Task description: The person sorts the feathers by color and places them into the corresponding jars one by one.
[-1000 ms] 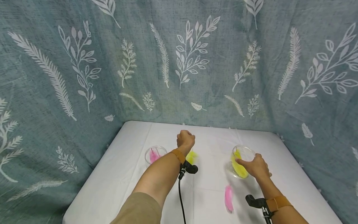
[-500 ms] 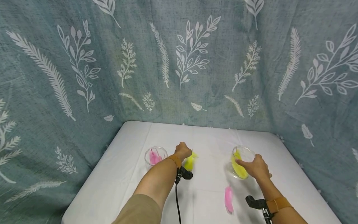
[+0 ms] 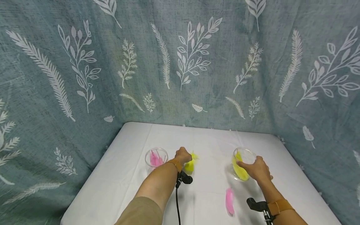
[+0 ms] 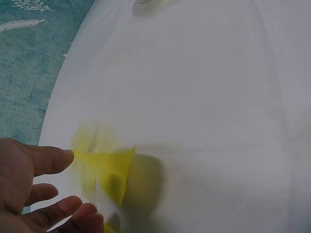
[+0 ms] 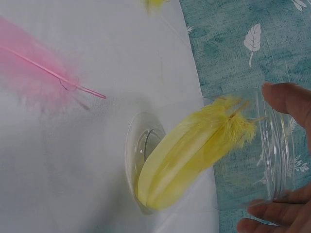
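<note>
In the head view my left hand point(image 3: 183, 155) is left of centre, over the white table. The left wrist view shows its thumb at the quill of a yellow feather point(image 4: 112, 170), seemingly pinching it; the index finger is hidden. More yellow point(image 4: 110, 228) peeks out beside the lower fingertips. My right hand point(image 3: 258, 168) grips a clear cup point(image 3: 248, 153) at the right, thumb on one side of its rim and fingers on the other. Inside that cup stand yellow feathers point(image 5: 189, 155); their number is unclear.
A second clear cup point(image 3: 150, 164) at the left contains pink feathers point(image 3: 155, 158). One pink feather point(image 3: 229, 201) lies on the white table point(image 3: 208, 200) in front of the right cup. A black cable point(image 3: 177, 206) trails from the left wrist. A patterned curtain point(image 3: 180, 103) surrounds the table.
My left hand has come down and nearer from farther back, and more yellow feather shows beside its wrist. My right hand has stayed on the cup.
</note>
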The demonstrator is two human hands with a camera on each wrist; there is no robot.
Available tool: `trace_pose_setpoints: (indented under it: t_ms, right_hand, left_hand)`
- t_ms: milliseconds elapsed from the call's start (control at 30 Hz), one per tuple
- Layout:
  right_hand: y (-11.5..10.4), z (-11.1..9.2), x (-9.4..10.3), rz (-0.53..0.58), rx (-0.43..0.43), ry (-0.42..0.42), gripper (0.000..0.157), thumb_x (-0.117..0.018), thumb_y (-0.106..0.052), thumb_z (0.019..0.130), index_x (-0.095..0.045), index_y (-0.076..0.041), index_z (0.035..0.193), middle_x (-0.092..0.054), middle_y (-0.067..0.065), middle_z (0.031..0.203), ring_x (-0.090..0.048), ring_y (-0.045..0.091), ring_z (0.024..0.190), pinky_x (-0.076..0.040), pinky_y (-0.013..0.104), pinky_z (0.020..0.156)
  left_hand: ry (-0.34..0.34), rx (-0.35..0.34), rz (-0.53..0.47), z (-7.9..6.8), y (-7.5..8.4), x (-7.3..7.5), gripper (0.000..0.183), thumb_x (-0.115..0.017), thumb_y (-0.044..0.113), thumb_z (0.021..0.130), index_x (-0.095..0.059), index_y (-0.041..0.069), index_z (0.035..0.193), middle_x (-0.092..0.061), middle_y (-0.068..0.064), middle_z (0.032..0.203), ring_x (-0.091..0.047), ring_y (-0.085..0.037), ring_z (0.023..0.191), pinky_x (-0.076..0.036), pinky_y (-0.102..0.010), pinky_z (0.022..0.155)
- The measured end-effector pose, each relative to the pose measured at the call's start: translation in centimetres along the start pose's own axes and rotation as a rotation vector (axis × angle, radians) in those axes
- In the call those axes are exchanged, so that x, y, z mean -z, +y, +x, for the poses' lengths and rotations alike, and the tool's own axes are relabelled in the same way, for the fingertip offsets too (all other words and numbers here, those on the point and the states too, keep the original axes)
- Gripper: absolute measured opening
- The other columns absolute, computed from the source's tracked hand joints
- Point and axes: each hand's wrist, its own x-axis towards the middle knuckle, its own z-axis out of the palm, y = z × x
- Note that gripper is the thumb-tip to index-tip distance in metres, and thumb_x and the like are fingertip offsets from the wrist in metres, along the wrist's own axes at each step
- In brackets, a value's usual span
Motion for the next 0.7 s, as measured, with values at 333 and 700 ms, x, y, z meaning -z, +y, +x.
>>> trace_pose_setpoints:
  t_ms: [333,700]
  right_hand:
    - [0.1,-0.1,0.0,-0.002,0.010,0.002,0.114,-0.073,-0.059,0.074,-0.019,0.015,0.143,-0.029,0.039,0.139,-0.033,0.057,0.120,-0.026,0.071,0.091]
    - [0.2,-0.1,0.1,0.000,0.024,-0.001,0.114,-0.073,-0.059,0.075,-0.019,0.015,0.143,-0.029,0.039,0.139,-0.033,0.056,0.121,-0.024,0.072,0.091]
  left_hand:
    - [-0.041,0.050,-0.040,0.9,-0.5,-1.6,0.034,-0.077,0.011,0.082,-0.058,-0.001,0.108,-0.055,-0.014,0.081,-0.052,-0.024,0.054,-0.043,-0.035,0.043]
    - [0.006,0.040,-0.044,0.1,-0.6,-1.1,0.025,-0.067,0.006,0.087,-0.060,-0.004,0.110,-0.058,-0.016,0.084,-0.054,-0.030,0.064,-0.043,-0.035,0.046]
